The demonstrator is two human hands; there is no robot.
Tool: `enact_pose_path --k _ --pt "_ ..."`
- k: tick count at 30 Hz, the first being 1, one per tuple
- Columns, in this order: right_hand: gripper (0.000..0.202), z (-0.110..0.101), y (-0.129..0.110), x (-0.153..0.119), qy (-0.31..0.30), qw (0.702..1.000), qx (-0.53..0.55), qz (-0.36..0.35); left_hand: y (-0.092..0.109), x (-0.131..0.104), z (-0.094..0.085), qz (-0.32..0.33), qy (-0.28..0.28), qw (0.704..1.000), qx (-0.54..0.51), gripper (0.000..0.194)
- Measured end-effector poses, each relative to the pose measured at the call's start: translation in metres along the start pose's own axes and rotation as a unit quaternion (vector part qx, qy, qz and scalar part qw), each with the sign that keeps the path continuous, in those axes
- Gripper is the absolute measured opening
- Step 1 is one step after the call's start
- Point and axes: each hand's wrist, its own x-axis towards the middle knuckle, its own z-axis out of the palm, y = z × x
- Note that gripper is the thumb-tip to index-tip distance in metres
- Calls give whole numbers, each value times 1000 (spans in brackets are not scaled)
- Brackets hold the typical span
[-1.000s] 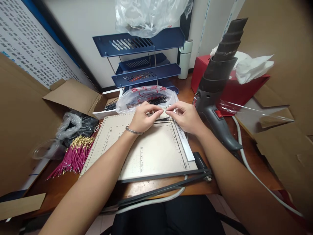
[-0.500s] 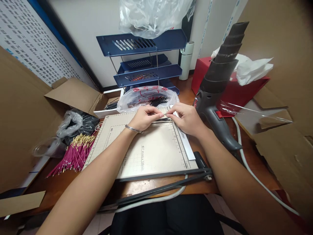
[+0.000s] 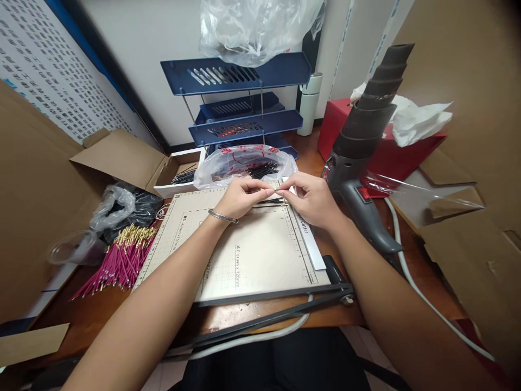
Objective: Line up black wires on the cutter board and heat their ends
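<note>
Above the far right part of a cream paper cutter [image 3: 260, 255], my left hand [image 3: 244, 198] and my right hand [image 3: 309, 198] meet fingertip to fingertip. Both are closed in a pinch on a thin dark wire-like piece [image 3: 276, 189], mostly hidden by the fingers. Just under the hands, a few thin black strands [image 3: 269, 201] lie across the board. Behind them is a clear plastic bag [image 3: 211, 169] with red print, holding a bundle of thin black pieces [image 3: 264, 169].
To the right stands a heat gun [image 3: 358, 146], nozzle up, before a red tissue box [image 3: 331, 117]. Magenta wires with gold ends [image 3: 122, 255] lie left. An open carton [image 3: 126, 160], blue rack [image 3: 244, 119] and pale bottle [image 3: 310, 106] stand behind. The cutter's black arm [image 3: 277, 315] runs along the front.
The view has shifted very slightly. Both hands keep almost the same place and the same pinch.
</note>
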Motion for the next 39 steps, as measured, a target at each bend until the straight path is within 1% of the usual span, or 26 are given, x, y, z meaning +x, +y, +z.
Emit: enact_pose_path --k 2,6,10,15,18,21,25,29,35,39 --pt "10 1 1 0 -3 1000 -4 2 0 0 0 -6 -12 1000 -1 28" --pt "10 2 1 -1 -7 1000 -5 5 0 1 0 10 -25 1000 5 27" --pt "13 3 -1 -1 5 999 7 31 1 1 2 3 2 1000 1 29" --pt "21 3 -1 -1 40 992 68 102 7 0 -1 -18 48 996 -68 40" --pt "22 3 0 -1 52 986 88 129 11 0 -2 -37 48 994 -95 46" --pt "19 5 -1 -2 63 990 69 101 13 0 0 -44 19 995 -89 46" --pt "14 9 -3 -3 38 997 50 54 12 0 4 -48 -10 994 -98 45" --pt "12 8 -3 -4 33 997 30 58 10 1 5 -44 -21 992 -118 43" --pt "11 6 -2 -3 38 997 31 52 9 -1 4 -45 -10 997 -66 38" --pt "12 5 -2 -3 37 997 28 56 9 -2 4 -45 -16 997 -61 35"
